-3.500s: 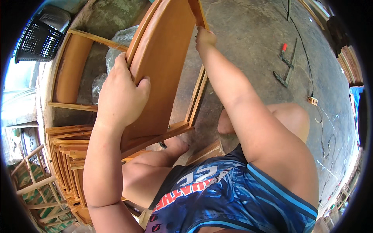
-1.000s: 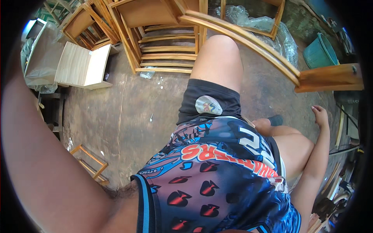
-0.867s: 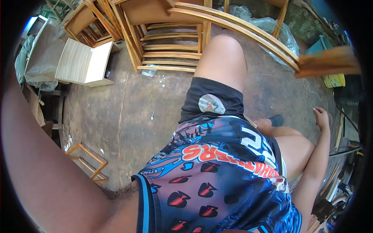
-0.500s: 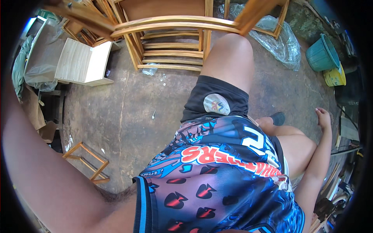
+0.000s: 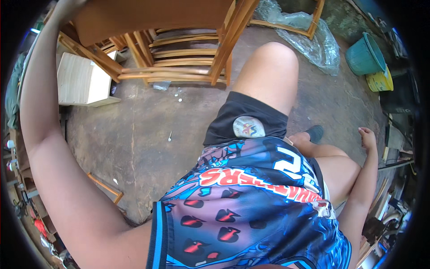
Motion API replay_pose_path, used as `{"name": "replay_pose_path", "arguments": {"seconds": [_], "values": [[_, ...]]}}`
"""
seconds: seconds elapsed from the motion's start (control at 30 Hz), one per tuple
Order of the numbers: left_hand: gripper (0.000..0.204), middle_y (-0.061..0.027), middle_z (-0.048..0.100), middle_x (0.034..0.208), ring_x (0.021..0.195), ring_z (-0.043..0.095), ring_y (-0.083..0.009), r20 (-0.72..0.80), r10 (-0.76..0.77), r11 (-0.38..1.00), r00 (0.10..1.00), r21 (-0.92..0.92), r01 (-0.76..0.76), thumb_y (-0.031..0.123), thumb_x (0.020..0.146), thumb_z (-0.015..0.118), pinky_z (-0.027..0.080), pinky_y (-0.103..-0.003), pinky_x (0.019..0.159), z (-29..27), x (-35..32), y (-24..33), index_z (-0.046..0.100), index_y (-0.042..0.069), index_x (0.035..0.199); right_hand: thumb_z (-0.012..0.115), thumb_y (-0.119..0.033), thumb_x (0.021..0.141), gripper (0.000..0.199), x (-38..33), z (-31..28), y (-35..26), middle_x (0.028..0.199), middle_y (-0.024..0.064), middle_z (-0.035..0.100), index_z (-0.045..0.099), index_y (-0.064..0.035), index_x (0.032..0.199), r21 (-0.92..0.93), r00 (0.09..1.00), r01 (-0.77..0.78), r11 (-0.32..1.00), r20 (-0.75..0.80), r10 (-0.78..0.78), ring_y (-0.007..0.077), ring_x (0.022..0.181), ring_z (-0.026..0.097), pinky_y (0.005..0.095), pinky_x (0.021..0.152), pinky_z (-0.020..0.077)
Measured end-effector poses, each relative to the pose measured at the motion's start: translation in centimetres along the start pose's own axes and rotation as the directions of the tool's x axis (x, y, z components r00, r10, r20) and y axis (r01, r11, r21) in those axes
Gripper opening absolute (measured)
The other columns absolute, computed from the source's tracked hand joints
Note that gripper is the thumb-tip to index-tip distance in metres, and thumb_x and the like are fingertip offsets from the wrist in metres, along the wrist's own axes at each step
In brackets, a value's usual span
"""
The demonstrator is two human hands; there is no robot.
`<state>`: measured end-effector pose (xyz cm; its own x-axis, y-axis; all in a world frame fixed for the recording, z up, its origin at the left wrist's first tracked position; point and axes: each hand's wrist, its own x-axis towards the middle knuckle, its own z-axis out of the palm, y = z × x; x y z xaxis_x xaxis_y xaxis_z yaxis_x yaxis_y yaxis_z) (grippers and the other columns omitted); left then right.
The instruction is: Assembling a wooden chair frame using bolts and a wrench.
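**Chair frame up at arm's length, not yet set down**

My left arm runs up the whole left side of the frame, and at its top my left hand meets the wooden chair frame that I carry across the upper edge. The hand is cut off by the rim, so I cannot tell how my fingers lie on the wood, only that the piece hangs from that end. As I judge it, the lifting is done and the placing is left: the frame is off the ground, above the stack of wooden chairs in the upper middle, and rests on nothing that I can see.

Its broad brown panel lies with its long axis running left to right along the top of the picture, and a lighter leg slants down and leftward from the upper right toward the stack.

At the far right, my right hand hangs free beside my thigh, fingers loosely curled, empty.

On the concrete floor, a pale wooden box sits at the left and a teal bucket at the upper right.
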<state>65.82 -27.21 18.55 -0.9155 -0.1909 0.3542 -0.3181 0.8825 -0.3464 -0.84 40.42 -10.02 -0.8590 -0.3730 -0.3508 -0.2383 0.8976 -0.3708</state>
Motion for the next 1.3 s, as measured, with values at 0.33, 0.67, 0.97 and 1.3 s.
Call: {"name": "replay_pose_path", "arguments": {"seconds": [0.33,0.67,0.97,1.3], "values": [[0.073,-0.0159,0.059,0.129,0.130,0.049,-0.0295,0.004,-0.099,0.881,0.995,-0.464,0.089,-0.020,0.062,0.043,0.031,-0.040,0.116,19.9,-3.8,-2.1,0.057,0.005,0.129,0.071,-0.040,0.084,0.037,-0.5,-0.3,-3.5,0.077,0.0134,0.070,0.074,-0.0112,0.107,-0.308,1.000,-0.013,0.951,0.014,0.018,0.0229,0.063,0.066,0.0385,0.061,0.0550],[0.045,-0.0137,0.060,0.132,0.120,0.057,-0.0305,-0.310,-0.510,0.836,0.803,0.041,0.547,0.038,0.094,0.060,0.046,-0.044,0.099,26.9,-4.1,4.9,0.061,0.012,0.130,0.065,-0.045,0.087,0.040,2.9,0.2,-3.1,0.099,0.0121,0.073,0.073,-0.0127,0.110,-0.482,0.990,0.138,0.865,0.036,-0.138,0.0300,0.089,0.068,0.0405,0.081,0.0532],[0.084,-0.0314,0.055,0.129,0.119,0.056,-0.0399,0.484,-0.729,-0.556,-0.483,-0.009,0.831,0.058,0.088,0.060,0.043,-0.045,0.102,46.6,-19.7,36.3,0.050,-0.016,0.126,0.070,-0.029,0.086,0.032,3.1,1.7,-1.0,0.064,0.0021,0.057,0.071,-0.0028,0.103,-0.085,0.993,-0.119,0.989,-0.004,0.119,0.0129,0.052,0.052,0.0321,0.045,0.0411],[0.080,-0.0207,0.055,0.134,0.115,0.059,-0.0317,0.814,-0.245,-0.958,-0.527,-0.288,0.001,0.045,0.084,0.074,0.051,-0.040,0.093,54.0,-13.0,38.1,0.044,-0.011,0.134,0.067,-0.027,0.088,0.026,4.3,2.6,4.8,0.054,0.0005,0.048,0.068,-0.0031,0.099,-0.123,0.938,-0.335,0.934,0.046,0.343,0.0146,0.042,0.045,0.0328,0.041,0.0359]]}}
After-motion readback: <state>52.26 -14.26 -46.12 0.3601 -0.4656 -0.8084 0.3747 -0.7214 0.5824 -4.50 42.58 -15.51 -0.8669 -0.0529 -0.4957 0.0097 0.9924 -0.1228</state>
